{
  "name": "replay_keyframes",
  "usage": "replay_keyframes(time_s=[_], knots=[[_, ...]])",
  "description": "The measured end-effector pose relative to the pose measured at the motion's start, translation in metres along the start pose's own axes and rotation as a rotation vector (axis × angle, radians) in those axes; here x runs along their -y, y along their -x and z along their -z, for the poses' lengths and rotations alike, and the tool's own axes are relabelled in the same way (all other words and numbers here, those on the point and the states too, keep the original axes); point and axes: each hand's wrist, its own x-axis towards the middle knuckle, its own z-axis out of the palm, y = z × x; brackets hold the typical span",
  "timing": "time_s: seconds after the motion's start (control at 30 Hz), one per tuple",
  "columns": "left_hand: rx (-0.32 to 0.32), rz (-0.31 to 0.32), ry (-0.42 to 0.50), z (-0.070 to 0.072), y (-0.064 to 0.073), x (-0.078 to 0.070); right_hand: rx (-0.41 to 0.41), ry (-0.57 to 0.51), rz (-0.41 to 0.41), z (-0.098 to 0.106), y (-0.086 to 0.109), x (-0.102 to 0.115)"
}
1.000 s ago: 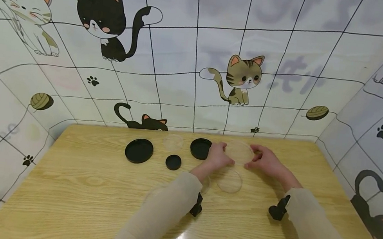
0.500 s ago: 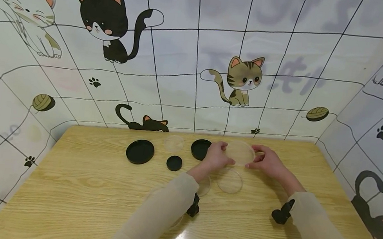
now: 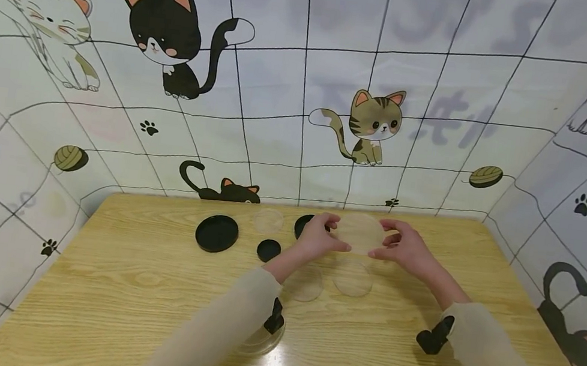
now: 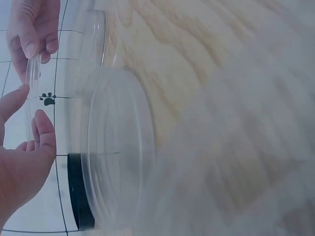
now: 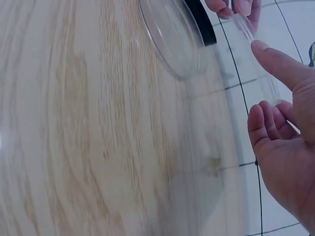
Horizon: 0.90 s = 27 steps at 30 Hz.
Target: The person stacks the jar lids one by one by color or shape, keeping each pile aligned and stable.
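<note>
A clear, shallow petri dish [image 3: 359,234] is held between both hands over the back of the table. Its left edge is pinched by the fingers and thumb of my left hand [image 3: 315,238], its right edge by those of my right hand [image 3: 404,250]. Both wrist views show the petri dish [image 4: 32,93] [image 5: 262,66] edge-on, raised off the wood with the wall behind it. On the table just in front of the hands lie two more clear dishes [image 3: 353,279] [image 3: 305,282]. Behind my left hand is a black dish [image 3: 302,226], partly covered.
Further left stand a large black dish [image 3: 217,233], a small black dish [image 3: 268,251] and a clear dish [image 3: 268,221]. Another clear dish [image 3: 260,342] sits near the front, partly under my left sleeve [image 3: 223,320]. The cat-patterned wall [image 3: 254,142] rises behind the table [image 3: 124,284].
Both hands have shifted slightly left with the petri dish, which is now lifted. My left forearm has swung left, uncovering more of the clear dishes beside it.
</note>
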Motion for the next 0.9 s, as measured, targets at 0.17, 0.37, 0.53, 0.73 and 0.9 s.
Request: replay_keyframes(time_s=[0.17,0.37,0.53,0.73,0.9], knots=[[0.007,-0.012,0.073,0.018,0.014,0.003,-0.016,-0.035,0.037,-0.013,0.004,0.013],[0.027,-0.043,0.111,0.043,0.035,0.007,-0.017,-0.067,0.068,-0.032,0.009,0.029],[0.014,-0.051,0.101,0.064,0.053,0.012,-0.001,-0.1,0.102,-0.05,0.011,0.046],[-0.02,-0.035,0.129,0.084,0.077,0.017,0.025,-0.149,0.126,-0.07,0.014,0.063],[-0.033,-0.034,0.171,0.095,0.098,0.021,0.043,-0.138,0.121,-0.087,0.019,0.074]])
